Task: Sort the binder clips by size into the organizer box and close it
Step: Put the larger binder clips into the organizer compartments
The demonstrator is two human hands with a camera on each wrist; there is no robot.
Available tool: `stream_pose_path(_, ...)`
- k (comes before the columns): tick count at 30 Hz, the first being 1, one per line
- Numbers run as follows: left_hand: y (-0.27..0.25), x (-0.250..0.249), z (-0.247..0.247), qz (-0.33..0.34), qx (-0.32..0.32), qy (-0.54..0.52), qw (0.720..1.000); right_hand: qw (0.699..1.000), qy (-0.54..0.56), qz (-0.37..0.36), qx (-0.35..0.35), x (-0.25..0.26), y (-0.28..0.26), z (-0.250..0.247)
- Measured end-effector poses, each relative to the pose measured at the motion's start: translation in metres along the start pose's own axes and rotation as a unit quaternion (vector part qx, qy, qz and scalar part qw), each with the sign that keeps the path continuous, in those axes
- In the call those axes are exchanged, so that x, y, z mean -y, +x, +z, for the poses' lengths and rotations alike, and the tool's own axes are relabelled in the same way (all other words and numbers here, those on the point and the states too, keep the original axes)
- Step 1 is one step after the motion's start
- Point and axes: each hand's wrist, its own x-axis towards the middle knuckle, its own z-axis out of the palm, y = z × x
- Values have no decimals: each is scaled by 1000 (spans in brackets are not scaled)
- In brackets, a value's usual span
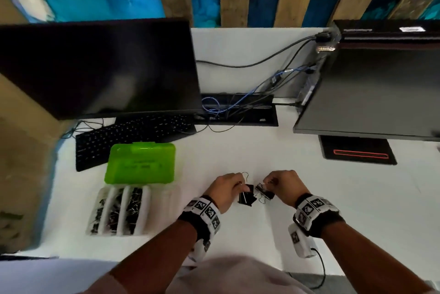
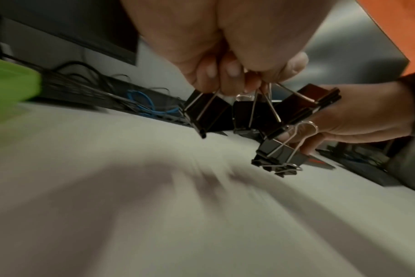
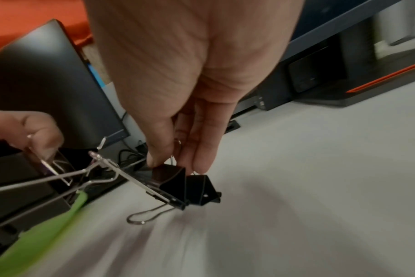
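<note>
The organizer box stands open at the left, its green lid [image 1: 140,163] tipped back and its white tray [image 1: 164,208] holding black clips in three of its slots. Just above the white desk, my left hand [image 1: 239,184] pinches the wire handles of large black binder clips [image 2: 206,112]. In the left wrist view they dangle from its fingertips [image 2: 232,71]. Close to the right, my right hand [image 1: 267,183] pinches two more black binder clips [image 3: 171,180] by body and handle. The two bunches nearly touch.
A black keyboard [image 1: 133,134] lies behind the green lid, under a dark monitor [image 1: 100,67]. A cable tray [image 1: 238,108] with blue and black cables sits at the back centre. A second monitor [image 1: 371,93] and its base [image 1: 357,151] stand at the right.
</note>
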Motion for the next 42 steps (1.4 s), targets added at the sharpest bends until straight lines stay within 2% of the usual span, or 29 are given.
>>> stream_pose_path(4,-41,28,-37,-12,-108,-11,994,996,37,-77,24,61,22,23)
stream_pose_path(9,-100,73,-70,-96,-213,-21,972,983,62,-163,64,133,36,68)
stream_pose_path(13,-134,93,-82,-141,-269,-25,953,961,11,-249,115,181,38,100)
stream_pose_path(19,-157,112,-78,-151,-262,3,953,897,-167,-365,187,219,48,129)
stream_pose_path(27,-170,120,-65,-107,-232,52,966,829,-230,-432,272,241,54,151)
stream_pose_path(30,-173,126,-66,-103,-234,93,962,844,-199,-426,258,238,53,160)
stream_pose_path(33,-171,130,-70,-108,-253,93,957,892,-199,-360,189,235,53,163)
stream_pose_path(35,-168,129,-73,-116,-263,84,954,914,-198,-304,183,234,53,164)
stream_pose_path(38,-163,127,-78,-134,-264,45,954,926,-186,-280,175,230,53,169)
stream_pose_path(42,-165,129,-81,-112,-261,-20,959,947,-117,-261,148,225,53,173)
